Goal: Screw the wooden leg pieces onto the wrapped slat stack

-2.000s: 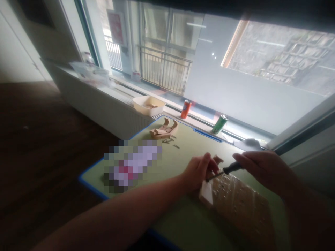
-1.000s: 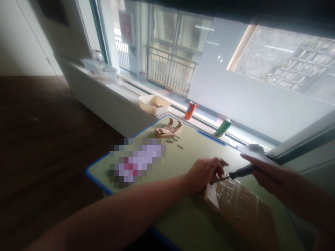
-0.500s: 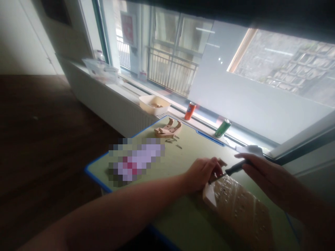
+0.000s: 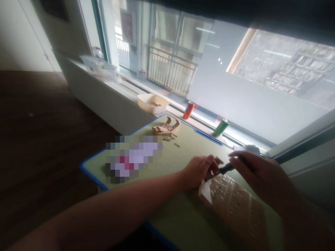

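My left hand (image 4: 200,170) is closed at the near-left end of a tan board (image 4: 232,205). Its fingers pinch a small wooden piece (image 4: 218,160), which partly shows behind them. My right hand (image 4: 251,167) grips the dark handle of a screwdriver-like tool (image 4: 227,168). The tool's thin shaft slants down to the left, beside my left fingertips and over the board's end. Its tip is too blurred to tell what it touches. Clear, shiny film with small dark spots covers much of the board.
On the green, blue-edged table (image 4: 180,219) are curved wooden parts (image 4: 166,128), several small slim pieces (image 4: 169,138) and a pixelated purple-white item (image 4: 134,158). A cream bowl (image 4: 153,103), an orange can (image 4: 188,110) and a green can (image 4: 221,127) stand along the window ledge.
The view has shifted slightly. My right hand has come lower around the tool's handle, its fingers more bent. My left hand stays at the board's end.
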### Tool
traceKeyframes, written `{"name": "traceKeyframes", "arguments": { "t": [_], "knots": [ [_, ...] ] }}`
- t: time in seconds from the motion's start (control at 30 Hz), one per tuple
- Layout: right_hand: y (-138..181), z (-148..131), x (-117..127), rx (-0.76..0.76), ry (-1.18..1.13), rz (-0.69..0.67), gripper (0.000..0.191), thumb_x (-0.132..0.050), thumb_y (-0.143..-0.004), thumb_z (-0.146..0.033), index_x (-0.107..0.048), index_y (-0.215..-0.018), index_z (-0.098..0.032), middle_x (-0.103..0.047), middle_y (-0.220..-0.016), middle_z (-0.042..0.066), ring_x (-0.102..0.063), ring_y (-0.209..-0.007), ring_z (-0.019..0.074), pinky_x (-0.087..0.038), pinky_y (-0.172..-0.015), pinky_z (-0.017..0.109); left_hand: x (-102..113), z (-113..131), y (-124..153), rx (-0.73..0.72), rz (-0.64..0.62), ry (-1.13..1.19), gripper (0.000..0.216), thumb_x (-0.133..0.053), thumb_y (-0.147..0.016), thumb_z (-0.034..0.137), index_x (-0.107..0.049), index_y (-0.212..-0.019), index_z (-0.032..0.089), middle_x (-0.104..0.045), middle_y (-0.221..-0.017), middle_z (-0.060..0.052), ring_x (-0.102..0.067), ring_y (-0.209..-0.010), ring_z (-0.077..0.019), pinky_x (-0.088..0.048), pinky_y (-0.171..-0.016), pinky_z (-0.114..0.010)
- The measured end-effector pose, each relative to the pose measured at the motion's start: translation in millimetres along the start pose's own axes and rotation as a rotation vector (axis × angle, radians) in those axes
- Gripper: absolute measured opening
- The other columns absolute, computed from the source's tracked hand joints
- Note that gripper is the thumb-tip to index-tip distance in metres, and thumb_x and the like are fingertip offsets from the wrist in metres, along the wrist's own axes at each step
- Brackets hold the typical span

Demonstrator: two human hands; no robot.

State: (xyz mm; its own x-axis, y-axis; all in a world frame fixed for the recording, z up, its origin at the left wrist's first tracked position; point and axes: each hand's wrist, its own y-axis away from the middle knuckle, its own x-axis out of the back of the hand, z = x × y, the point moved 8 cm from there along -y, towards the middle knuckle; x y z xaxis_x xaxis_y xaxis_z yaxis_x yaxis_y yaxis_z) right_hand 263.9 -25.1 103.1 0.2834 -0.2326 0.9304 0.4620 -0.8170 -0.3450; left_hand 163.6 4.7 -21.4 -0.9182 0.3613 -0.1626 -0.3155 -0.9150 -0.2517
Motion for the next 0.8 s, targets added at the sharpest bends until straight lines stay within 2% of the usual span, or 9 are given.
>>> {"name": "traceKeyframes", "arguments": {
  "t": [0.1,0.23,0.3,0.37,0.47,0.53,0.63,0.7,0.8],
  "knots": [
    [3,-1,-5,0.070,-0.084,-0.044,0.034,-0.045,-0.087,-0.035,-0.049,-0.119,-0.026,-0.066,-0.098,0.003,-0.062,-0.078,0.0159,-0.047,-0.064,0.025,0,2,1,-0.020,0.001,-0.022,0.054,-0.028,-0.088,0.052,-0.061,-0.078,0.011,-0.060,-0.072,-0.004,-0.054,-0.063,-0.0115,-0.042,-0.062,-0.024],
    [14,6,-8,0.193,-0.084,-0.131,0.047,-0.042,-0.088,-0.032,-0.034,-0.133,-0.026,-0.061,-0.113,0.005,-0.061,-0.092,0.0181,-0.048,-0.072,0.027,-3,4,2,-0.009,-0.036,0.006,0.053,-0.027,-0.089,0.051,-0.062,-0.085,0.011,-0.060,-0.074,-0.004,-0.055,-0.066,-0.0121,-0.043,-0.060,-0.024],
    [17,11,-5,0.216,-0.071,-0.138,0.037,-0.042,-0.088,-0.033,-0.044,-0.124,-0.025,-0.064,-0.106,0.004,-0.062,-0.086,0.0168,-0.048,-0.067,0.025,-3,4,2,-0.005,-0.041,0.002,0.053,-0.028,-0.088,0.051,-0.063,-0.085,0.012,-0.060,-0.074,-0.004,-0.055,-0.066,-0.0119,-0.042,-0.060,-0.024],
    [16,16,-3,0.194,-0.022,-0.140,0.022,-0.044,-0.086,-0.036,-0.058,-0.098,-0.023,-0.067,-0.083,0.002,-0.061,-0.068,0.0144,-0.045,-0.056,0.023,-3,4,2,-0.008,-0.043,-0.010,0.053,-0.028,-0.088,0.051,-0.063,-0.085,0.012,-0.060,-0.074,-0.004,-0.054,-0.065,-0.0115,-0.041,-0.060,-0.023],
    [8,18,2,0.116,0.087,-0.075,0.033,-0.046,-0.084,-0.044,-0.056,-0.063,-0.021,-0.054,-0.051,-0.002,-0.047,-0.045,0.0109,-0.036,-0.044,0.024,-3,3,1,-0.009,-0.045,-0.009,0.053,-0.028,-0.088,0.052,-0.063,-0.084,0.012,-0.060,-0.075,-0.004,-0.054,-0.066,-0.0116,-0.042,-0.062,-0.024],
    [4,15,2,0.079,0.101,-0.041,0.037,-0.045,-0.084,-0.046,-0.055,-0.059,-0.021,-0.051,-0.047,-0.002,-0.044,-0.042,0.0104,-0.034,-0.043,0.024,-3,1,1,0.004,-0.041,-0.005,0.052,-0.029,-0.088,0.052,-0.063,-0.084,0.012,-0.059,-0.074,-0.004,-0.054,-0.065,-0.0115,-0.042,-0.061,-0.024],
    [1,9,-1,0.073,0.016,-0.032,0.025,-0.047,-0.085,-0.042,-0.062,-0.089,-0.023,-0.066,-0.074,0.001,-0.058,-0.061,0.0131,-0.044,-0.055,0.024,-3,0,0,0.019,-0.023,0.005,0.051,-0.030,-0.088,0.051,-0.062,-0.082,0.012,-0.059,-0.073,-0.003,-0.054,-0.065,-0.0111,-0.042,-0.061,-0.023],
    [5,6,-5,0.109,-0.052,-0.063,0.032,-0.047,-0.085,-0.039,-0.053,-0.114,-0.025,-0.066,-0.098,0.003,-0.062,-0.079,0.0154,-0.047,-0.067,0.025,-2,2,1,0.013,-0.014,0.009,0.050,-0.030,-0.088,0.051,-0.062,-0.081,0.012,-0.059,-0.072,-0.003,-0.054,-0.064,-0.0108,-0.042,-0.060,-0.023],
    [16,6,-7,0.173,-0.081,-0.128,0.044,-0.043,-0.088,-0.034,-0.037,-0.131,-0.027,-0.061,-0.113,0.004,-0.060,-0.092,0.0172,-0.048,-0.073,0.027,-4,4,1,0.001,-0.028,0.006,0.050,-0.031,-0.088,0.051,-0.062,-0.083,0.012,-0.059,-0.071,-0.003,-0.054,-0.063,-0.0107,-0.042,-0.059,-0.022]
  ]
}}
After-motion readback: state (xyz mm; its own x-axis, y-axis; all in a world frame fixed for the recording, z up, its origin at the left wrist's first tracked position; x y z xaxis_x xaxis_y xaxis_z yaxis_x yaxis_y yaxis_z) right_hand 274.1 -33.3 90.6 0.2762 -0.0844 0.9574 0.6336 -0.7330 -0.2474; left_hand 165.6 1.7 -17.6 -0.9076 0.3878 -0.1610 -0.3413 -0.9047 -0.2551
